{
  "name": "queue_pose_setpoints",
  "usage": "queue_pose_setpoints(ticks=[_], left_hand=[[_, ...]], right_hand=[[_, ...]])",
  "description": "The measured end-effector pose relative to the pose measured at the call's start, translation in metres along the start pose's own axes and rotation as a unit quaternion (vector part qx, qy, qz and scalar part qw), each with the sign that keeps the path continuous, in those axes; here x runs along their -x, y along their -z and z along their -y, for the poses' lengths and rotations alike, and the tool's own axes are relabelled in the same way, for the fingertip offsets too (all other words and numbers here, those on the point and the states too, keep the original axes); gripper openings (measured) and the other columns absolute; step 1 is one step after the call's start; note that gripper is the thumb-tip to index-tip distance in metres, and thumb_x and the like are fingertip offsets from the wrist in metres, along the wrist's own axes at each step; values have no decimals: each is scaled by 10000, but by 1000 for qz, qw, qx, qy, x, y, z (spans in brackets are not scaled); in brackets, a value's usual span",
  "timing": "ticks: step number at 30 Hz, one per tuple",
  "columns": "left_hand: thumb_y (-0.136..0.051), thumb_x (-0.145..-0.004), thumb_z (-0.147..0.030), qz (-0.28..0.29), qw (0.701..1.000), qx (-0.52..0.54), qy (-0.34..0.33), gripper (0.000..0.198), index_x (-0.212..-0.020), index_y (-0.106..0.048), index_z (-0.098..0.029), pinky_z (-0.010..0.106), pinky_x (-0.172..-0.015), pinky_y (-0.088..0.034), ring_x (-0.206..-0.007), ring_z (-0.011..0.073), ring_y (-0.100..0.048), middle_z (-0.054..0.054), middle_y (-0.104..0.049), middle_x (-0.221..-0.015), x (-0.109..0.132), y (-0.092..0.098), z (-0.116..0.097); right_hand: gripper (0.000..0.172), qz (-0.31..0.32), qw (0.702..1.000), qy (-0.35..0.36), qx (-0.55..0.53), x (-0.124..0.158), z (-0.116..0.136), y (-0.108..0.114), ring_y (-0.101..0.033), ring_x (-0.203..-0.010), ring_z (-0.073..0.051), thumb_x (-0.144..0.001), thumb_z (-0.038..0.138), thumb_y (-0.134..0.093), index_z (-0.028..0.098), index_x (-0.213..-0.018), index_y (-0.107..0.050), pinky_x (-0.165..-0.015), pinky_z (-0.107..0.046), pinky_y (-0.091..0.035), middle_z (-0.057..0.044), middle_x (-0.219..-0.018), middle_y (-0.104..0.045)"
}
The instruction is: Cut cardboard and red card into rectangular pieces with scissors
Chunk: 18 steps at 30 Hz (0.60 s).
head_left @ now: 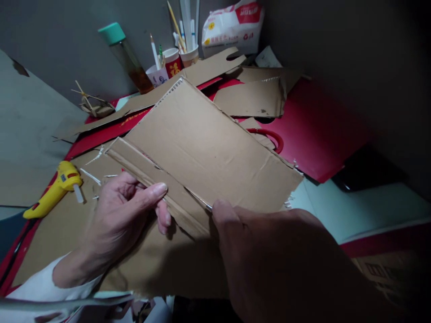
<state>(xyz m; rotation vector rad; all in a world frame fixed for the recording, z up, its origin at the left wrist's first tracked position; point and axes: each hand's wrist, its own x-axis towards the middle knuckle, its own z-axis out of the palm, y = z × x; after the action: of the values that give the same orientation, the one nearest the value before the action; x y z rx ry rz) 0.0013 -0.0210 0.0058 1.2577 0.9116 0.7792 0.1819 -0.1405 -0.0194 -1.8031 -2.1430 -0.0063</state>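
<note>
"Where is the cardboard sheet (208,143)?"

"In the middle of the scene, slanting from far left to near right, above a larger piece of cardboard (57,242). The cardboard strip (144,172) lies along its near-left edge."

"And the hands?"

"The left hand (131,211) pinches the strip, thumb on top and fingers curled below, probably to steady it. The right hand (259,246) grips a thin metal tool (198,198), its tip at the line between strip and sheet. I'd guess the left thumb sits back from that line to stay clear of the tip."

"Why is the yellow glue gun (55,190) over on the left?"

"Perhaps just to leave working room; it lies apart from both hands."

"What can't you make out?"

"The tool's handle is inside the right hand, so I can't tell its kind. That hand is dark and hides the strip's near end. Whether strip and sheet are joined there, I can't say. The red loop (279,140) on the far right is partly covered by the sheet."
</note>
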Motion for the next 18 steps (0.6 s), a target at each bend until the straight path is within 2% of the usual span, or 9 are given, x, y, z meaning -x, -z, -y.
queue_pose_setpoints(ticks=[3, 6, 11, 18], left_hand=[[-811, -722, -126, -5, 1000, 2, -1, 268, -565, -613, -217, 183, -339, -515, -372, 153, -643, -62, -609, -423, 0, -1, -1], [-823, -706, -135, -18, 1000, 2, -3, 279, -545, -608, -210, 187, -334, -515, -364, 152, -639, -61, -606, -422, 0, -2, -1], [-820, -700, -155, -29, 999, -31, -12, 239, -547, -646, -216, 198, -335, -520, -351, 151, -629, -61, -598, -416, 0, -3, -1], [-865, -608, -169, -54, 997, -47, -7, 252, -500, -639, -200, 212, -326, -520, -319, 153, -605, -49, -589, -395, 0, -10, -6]], right_hand=[[250, 51, 998, 38, 12, -11, 3, 26, -450, -414, -138, -777, 38, -504, 222, -905, -614, -425, -289, -305, 18, -548, -587], [260, 53, 997, 50, 30, -18, 8, 41, -498, -406, -130, -774, 24, -513, 179, -925, -657, -400, -276, -319, 2, -558, -627], [296, 5, 998, 37, 52, -10, 12, 31, -532, -395, -148, -727, 72, -519, 139, -952, -699, -354, -295, -305, -8, -538, -630], [226, -6, 998, 53, 42, -2, 10, 27, -551, -418, -172, -777, 67, -486, 156, -892, -659, -356, -307, -296, -23, -569, -640]])
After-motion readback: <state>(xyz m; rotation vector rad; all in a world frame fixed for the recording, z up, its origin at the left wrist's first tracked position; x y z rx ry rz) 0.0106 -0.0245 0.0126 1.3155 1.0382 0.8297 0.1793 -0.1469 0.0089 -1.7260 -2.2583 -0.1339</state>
